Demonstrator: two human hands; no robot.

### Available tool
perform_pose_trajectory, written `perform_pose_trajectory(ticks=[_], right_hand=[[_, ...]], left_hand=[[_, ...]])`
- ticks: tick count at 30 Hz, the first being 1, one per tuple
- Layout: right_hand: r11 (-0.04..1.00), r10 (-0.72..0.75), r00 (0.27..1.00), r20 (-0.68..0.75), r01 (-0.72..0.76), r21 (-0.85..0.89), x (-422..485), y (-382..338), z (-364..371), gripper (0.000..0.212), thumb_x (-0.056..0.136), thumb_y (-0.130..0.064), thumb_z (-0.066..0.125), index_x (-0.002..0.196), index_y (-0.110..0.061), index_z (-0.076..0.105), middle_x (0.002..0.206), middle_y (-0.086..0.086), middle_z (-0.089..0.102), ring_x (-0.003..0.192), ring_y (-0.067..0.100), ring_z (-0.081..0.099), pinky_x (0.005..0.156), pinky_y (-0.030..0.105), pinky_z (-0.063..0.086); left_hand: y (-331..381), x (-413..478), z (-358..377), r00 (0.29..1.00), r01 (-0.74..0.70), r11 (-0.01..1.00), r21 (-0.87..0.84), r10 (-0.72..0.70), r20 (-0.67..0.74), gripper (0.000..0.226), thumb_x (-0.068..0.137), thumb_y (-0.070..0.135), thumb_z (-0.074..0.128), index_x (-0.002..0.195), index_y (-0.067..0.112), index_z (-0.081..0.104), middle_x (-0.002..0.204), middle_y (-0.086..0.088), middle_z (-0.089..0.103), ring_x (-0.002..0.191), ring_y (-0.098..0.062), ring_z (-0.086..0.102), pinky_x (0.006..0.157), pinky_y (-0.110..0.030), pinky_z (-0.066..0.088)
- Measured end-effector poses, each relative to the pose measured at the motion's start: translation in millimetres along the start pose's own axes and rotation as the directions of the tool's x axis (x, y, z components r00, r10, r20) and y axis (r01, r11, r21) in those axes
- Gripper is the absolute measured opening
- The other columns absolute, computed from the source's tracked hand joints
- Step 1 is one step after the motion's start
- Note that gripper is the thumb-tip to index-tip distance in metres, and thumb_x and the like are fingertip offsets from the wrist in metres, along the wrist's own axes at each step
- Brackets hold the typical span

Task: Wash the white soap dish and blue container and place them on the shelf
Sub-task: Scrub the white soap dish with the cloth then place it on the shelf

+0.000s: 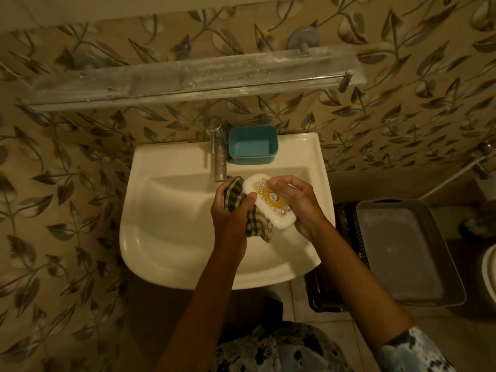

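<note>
I hold the white soap dish (pixel 271 204), which has a gold ornament on its top, over the basin of the white sink (pixel 171 226). My right hand (pixel 298 204) grips its right side. My left hand (pixel 230 210) is closed on a checked cloth (pixel 252 216) and presses it against the dish's left edge. The blue container (pixel 252 145) stands empty and upright on the sink's back ledge, just right of the metal tap (pixel 218 154). A glass shelf (pixel 188 76) with a rail is fixed to the wall above the sink.
Leaf-patterned tiles cover the wall. A grey plastic basket (pixel 402 253) sits to the right of the sink, over a dark crate. A hose fitting (pixel 483 167) is on the right wall.
</note>
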State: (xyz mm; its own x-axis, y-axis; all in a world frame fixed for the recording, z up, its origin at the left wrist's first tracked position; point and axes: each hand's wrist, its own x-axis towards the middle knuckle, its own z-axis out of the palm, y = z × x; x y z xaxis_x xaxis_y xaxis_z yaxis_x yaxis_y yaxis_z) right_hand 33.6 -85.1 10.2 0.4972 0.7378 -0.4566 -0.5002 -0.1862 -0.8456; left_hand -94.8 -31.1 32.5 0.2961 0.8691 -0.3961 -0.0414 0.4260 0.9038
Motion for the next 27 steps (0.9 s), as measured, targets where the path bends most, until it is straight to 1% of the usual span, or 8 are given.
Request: perform_pose_trajectory(ticks=[3, 5, 7, 10, 16, 21, 24, 27], right_hand=[[0.904, 0.149, 0.987, 0.054, -0.158, 0.398, -11, 14, 12, 0.048, 0.070, -0.020, 0.076, 0.113, -0.003, 0.063, 0.112, 0.018, 0.070, 0.103, 0.031, 0.067, 0.082, 0.039, 0.058], [0.849, 0.222, 0.975, 0.011, -0.199, 0.490, -15, 24, 26, 0.044, 0.077, -0.018, 0.073, 0.117, -0.003, 0.060, 0.112, 0.018, 0.070, 0.102, 0.030, 0.068, 0.081, 0.038, 0.059], [0.898, 0.214, 0.971, -0.105, -0.153, 0.413, -13, 27, 38, 0.038, 0.082, -0.025, 0.071, 0.115, -0.010, 0.062, 0.107, 0.014, 0.072, 0.096, 0.028, 0.071, 0.081, 0.041, 0.059], [0.975, 0.062, 0.962, -0.266, -0.002, 0.220, -9, 20, 41, 0.025, 0.083, -0.032, 0.070, 0.102, -0.017, 0.069, 0.100, 0.009, 0.074, 0.087, 0.023, 0.073, 0.076, 0.041, 0.060], [0.970, -0.220, 0.959, -0.179, 0.196, -0.144, -13, 5, 32, 0.012, 0.081, -0.037, 0.070, 0.091, -0.031, 0.069, 0.094, -0.002, 0.073, 0.088, 0.017, 0.071, 0.069, 0.035, 0.061], [0.916, -0.349, 0.932, -0.101, 0.316, -0.248, -15, -15, 25, 0.004, 0.083, -0.026, 0.070, 0.086, -0.029, 0.069, 0.085, -0.010, 0.071, 0.080, 0.005, 0.070, 0.066, 0.025, 0.059], [0.939, -0.279, 0.960, -0.020, 0.268, -0.214, -16, -17, 19, 0.009, 0.082, -0.022, 0.071, 0.087, -0.015, 0.073, 0.082, 0.000, 0.074, 0.076, 0.015, 0.072, 0.065, 0.029, 0.058], [0.968, -0.183, 0.982, 0.049, 0.189, -0.163, -16, -12, 16, 0.009, 0.081, -0.021, 0.071, 0.082, -0.012, 0.074, 0.077, 0.003, 0.072, 0.075, 0.022, 0.070, 0.068, 0.035, 0.056]], left_hand=[[8, 7, 0, 0.990, -0.044, 0.995, -0.094, 0.031, -0.139, 0.049, 0.079, 0.003, 0.068, 0.120, 0.025, 0.054, 0.116, -0.004, 0.061, 0.105, -0.024, 0.062, 0.081, -0.045, 0.058], [7, 8, -2, 0.982, -0.092, 0.996, -0.022, 0.087, -0.170, 0.049, 0.079, 0.005, 0.068, 0.122, 0.025, 0.054, 0.119, -0.003, 0.061, 0.107, -0.023, 0.062, 0.081, -0.044, 0.058], [2, 0, -2, 0.977, -0.152, 0.981, 0.117, 0.167, -0.129, 0.049, 0.079, 0.010, 0.067, 0.122, 0.026, 0.053, 0.121, -0.002, 0.061, 0.108, -0.020, 0.062, 0.083, -0.044, 0.058], [-1, -13, -2, 0.968, -0.220, 0.947, 0.232, 0.241, -0.067, 0.053, 0.076, 0.023, 0.061, 0.127, 0.028, 0.047, 0.123, 0.001, 0.059, 0.108, -0.015, 0.060, 0.085, -0.040, 0.057], [14, 0, -5, 0.949, -0.296, 0.867, 0.402, 0.313, 0.023, 0.038, 0.097, 0.025, 0.046, 0.135, 0.022, 0.043, 0.122, 0.001, 0.054, 0.094, 0.000, 0.055, 0.071, -0.005, 0.049], [24, 22, -14, 0.935, -0.354, 0.820, 0.450, 0.298, 0.193, 0.040, 0.097, 0.034, 0.036, 0.131, 0.018, 0.050, 0.125, -0.005, 0.059, 0.108, -0.014, 0.059, 0.085, -0.022, 0.052], [32, 30, -20, 0.911, -0.405, 0.770, 0.493, 0.296, 0.286, 0.039, 0.095, 0.032, 0.035, 0.124, 0.017, 0.057, 0.119, -0.003, 0.063, 0.103, -0.011, 0.060, 0.085, -0.020, 0.051], [36, 32, -25, 0.908, -0.351, 0.787, 0.508, 0.155, 0.389, 0.036, 0.098, 0.030, 0.036, 0.122, 0.018, 0.060, 0.116, -0.003, 0.065, 0.105, -0.016, 0.061, 0.094, -0.034, 0.049]])
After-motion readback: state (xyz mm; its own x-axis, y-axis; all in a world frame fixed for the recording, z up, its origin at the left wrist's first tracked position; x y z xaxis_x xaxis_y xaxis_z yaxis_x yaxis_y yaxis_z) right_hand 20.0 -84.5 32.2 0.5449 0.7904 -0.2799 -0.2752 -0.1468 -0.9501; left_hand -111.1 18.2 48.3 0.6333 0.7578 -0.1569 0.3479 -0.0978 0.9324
